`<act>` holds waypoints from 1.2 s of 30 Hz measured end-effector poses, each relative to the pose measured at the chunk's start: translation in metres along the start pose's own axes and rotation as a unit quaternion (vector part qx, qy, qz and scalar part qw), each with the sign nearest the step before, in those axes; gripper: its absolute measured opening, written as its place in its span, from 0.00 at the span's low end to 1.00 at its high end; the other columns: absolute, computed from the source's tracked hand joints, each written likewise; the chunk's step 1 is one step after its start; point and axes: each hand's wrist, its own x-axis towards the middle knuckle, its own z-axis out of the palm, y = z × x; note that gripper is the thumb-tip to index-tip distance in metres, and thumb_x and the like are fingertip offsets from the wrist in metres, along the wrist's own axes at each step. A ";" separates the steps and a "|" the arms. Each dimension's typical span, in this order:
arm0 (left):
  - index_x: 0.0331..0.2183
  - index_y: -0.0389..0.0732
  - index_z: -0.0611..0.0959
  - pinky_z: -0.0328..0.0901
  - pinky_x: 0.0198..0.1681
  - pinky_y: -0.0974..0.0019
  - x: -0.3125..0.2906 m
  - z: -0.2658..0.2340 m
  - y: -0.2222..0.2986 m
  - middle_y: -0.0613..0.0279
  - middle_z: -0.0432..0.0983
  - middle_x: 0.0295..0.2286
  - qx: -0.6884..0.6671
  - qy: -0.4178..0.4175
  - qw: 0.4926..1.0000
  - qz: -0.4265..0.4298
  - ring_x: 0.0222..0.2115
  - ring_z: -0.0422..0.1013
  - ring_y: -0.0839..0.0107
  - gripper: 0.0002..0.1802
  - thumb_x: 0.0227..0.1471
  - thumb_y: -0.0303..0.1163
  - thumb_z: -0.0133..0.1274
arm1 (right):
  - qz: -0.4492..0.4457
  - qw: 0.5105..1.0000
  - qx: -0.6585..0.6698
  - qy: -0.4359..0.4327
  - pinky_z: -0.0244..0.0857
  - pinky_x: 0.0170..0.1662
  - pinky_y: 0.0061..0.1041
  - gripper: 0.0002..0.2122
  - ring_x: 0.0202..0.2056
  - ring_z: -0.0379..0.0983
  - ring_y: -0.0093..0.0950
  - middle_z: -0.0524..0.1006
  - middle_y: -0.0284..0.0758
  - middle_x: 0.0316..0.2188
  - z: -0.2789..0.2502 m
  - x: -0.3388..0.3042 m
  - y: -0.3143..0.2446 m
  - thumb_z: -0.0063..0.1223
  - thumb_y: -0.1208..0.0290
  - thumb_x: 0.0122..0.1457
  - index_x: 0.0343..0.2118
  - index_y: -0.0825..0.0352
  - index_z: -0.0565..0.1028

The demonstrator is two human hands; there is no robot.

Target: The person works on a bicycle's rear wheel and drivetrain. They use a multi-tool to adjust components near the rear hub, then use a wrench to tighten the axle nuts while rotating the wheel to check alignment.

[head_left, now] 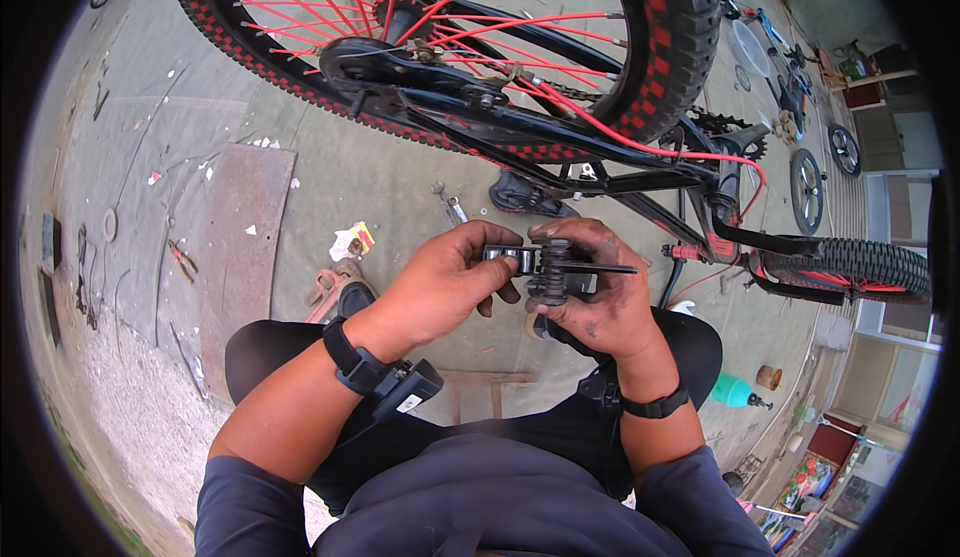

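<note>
Above my knees, both hands are at a small black part with a ribbed, coil-like body [552, 275] and a flat dark bar sticking out to the right. My right hand [612, 307] is closed round the coil-like body, fingers above and thumb below. My left hand [440, 282] pinches a black metal bracket [510, 256] at its left end. Whether bracket and coil are joined I cannot tell. Just beyond my hands stands a black bicycle [640, 182]. Its wheel with red spokes [480, 17] and red-checked tyre is at the top.
A wrench [447, 204] lies on the floor ahead of my left hand. Pliers [183, 263] are at the left, beside a rusty metal sheet [245, 237]. To the right are a teal bottle [735, 392] and loose bicycle wheels [806, 191]. The bicycle's other wheel [860, 269] is at the right.
</note>
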 end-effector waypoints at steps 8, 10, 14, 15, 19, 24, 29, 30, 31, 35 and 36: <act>0.47 0.29 0.75 0.70 0.29 0.72 -0.001 0.000 -0.003 0.57 0.78 0.34 0.011 0.021 1.000 -0.007 0.29 0.76 0.76 0.14 0.61 0.27 0.50 | -0.036 0.999 -0.026 -0.017 0.72 0.49 0.36 0.30 0.47 0.76 0.38 0.78 0.45 0.44 0.005 0.002 0.001 0.76 0.67 0.42 0.48 0.70 0.73; 0.47 0.29 0.75 0.71 0.30 0.72 -0.001 0.000 -0.004 0.57 0.78 0.34 -0.003 0.023 1.000 -0.013 0.29 0.76 0.76 0.14 0.61 0.27 0.50 | -0.034 0.999 -0.033 -0.018 0.72 0.49 0.36 0.29 0.46 0.77 0.38 0.78 0.45 0.44 0.006 0.002 0.000 0.76 0.68 0.42 0.47 0.70 0.73; 0.47 0.28 0.75 0.71 0.30 0.71 0.000 -0.003 -0.007 0.58 0.77 0.34 -0.033 0.026 0.999 -0.028 0.29 0.76 0.75 0.15 0.61 0.26 0.50 | -0.057 0.997 -0.038 -0.021 0.71 0.50 0.35 0.29 0.46 0.77 0.38 0.78 0.45 0.44 0.008 0.004 -0.001 0.76 0.70 0.41 0.47 0.70 0.73; 0.47 0.29 0.75 0.71 0.29 0.71 0.000 -0.003 -0.006 0.58 0.77 0.34 -0.046 0.027 0.998 -0.026 0.28 0.76 0.75 0.14 0.61 0.27 0.50 | -0.067 0.996 -0.056 -0.021 0.71 0.50 0.35 0.29 0.46 0.77 0.38 0.78 0.45 0.44 0.007 0.005 -0.001 0.76 0.71 0.41 0.47 0.70 0.74; 0.47 0.32 0.75 0.71 0.29 0.71 -0.001 -0.002 0.002 0.59 0.77 0.36 -0.120 0.028 0.990 -0.065 0.30 0.75 0.74 0.13 0.61 0.27 0.49 | -0.077 0.994 -0.078 -0.001 0.72 0.49 0.33 0.28 0.46 0.78 0.38 0.80 0.41 0.43 0.007 0.006 -0.001 0.74 0.75 0.37 0.45 0.67 0.75; 0.44 0.32 0.76 0.71 0.28 0.71 0.000 -0.002 -0.001 0.59 0.77 0.34 -0.132 0.039 0.988 -0.072 0.27 0.76 0.72 0.12 0.62 0.29 0.49 | -0.071 0.995 -0.070 0.003 0.72 0.49 0.33 0.28 0.46 0.78 0.38 0.80 0.41 0.43 0.011 0.003 0.002 0.74 0.76 0.37 0.45 0.67 0.75; 0.43 0.32 0.77 0.72 0.28 0.70 0.002 -0.002 -0.005 0.58 0.77 0.34 -0.107 0.040 0.992 -0.058 0.26 0.76 0.73 0.11 0.62 0.30 0.49 | -0.079 0.992 -0.101 -0.012 0.71 0.50 0.34 0.27 0.46 0.78 0.39 0.79 0.43 0.43 0.010 0.003 0.000 0.74 0.74 0.41 0.47 0.69 0.74; 0.44 0.33 0.77 0.72 0.29 0.70 0.003 -0.003 -0.005 0.59 0.77 0.35 -0.098 0.038 0.993 -0.057 0.27 0.76 0.73 0.12 0.63 0.30 0.49 | -0.079 0.992 -0.097 -0.011 0.71 0.51 0.34 0.27 0.47 0.77 0.39 0.79 0.43 0.44 0.010 0.003 0.000 0.74 0.74 0.41 0.47 0.69 0.74; 0.45 0.33 0.77 0.72 0.30 0.70 0.003 -0.003 -0.006 0.59 0.78 0.35 -0.088 0.035 0.994 -0.056 0.28 0.76 0.74 0.12 0.64 0.30 0.48 | -0.078 0.992 -0.094 -0.011 0.71 0.51 0.34 0.27 0.47 0.77 0.39 0.79 0.43 0.44 0.010 0.003 0.000 0.74 0.73 0.42 0.47 0.69 0.74; 0.46 0.33 0.76 0.74 0.35 0.67 0.000 0.000 0.002 0.57 0.79 0.38 -0.129 0.031 0.989 -0.064 0.33 0.78 0.70 0.14 0.66 0.34 0.46 | -0.041 0.998 -0.036 0.018 0.70 0.52 0.35 0.27 0.47 0.76 0.38 0.78 0.43 0.45 0.011 0.001 0.004 0.73 0.72 0.43 0.48 0.69 0.73; 0.47 0.33 0.76 0.74 0.36 0.66 0.000 -0.001 0.003 0.56 0.79 0.38 -0.167 0.025 0.983 -0.069 0.35 0.78 0.68 0.15 0.67 0.35 0.45 | -0.021 0.998 -0.043 0.029 0.70 0.52 0.33 0.28 0.48 0.76 0.36 0.78 0.41 0.45 0.010 0.001 0.003 0.73 0.75 0.41 0.47 0.68 0.73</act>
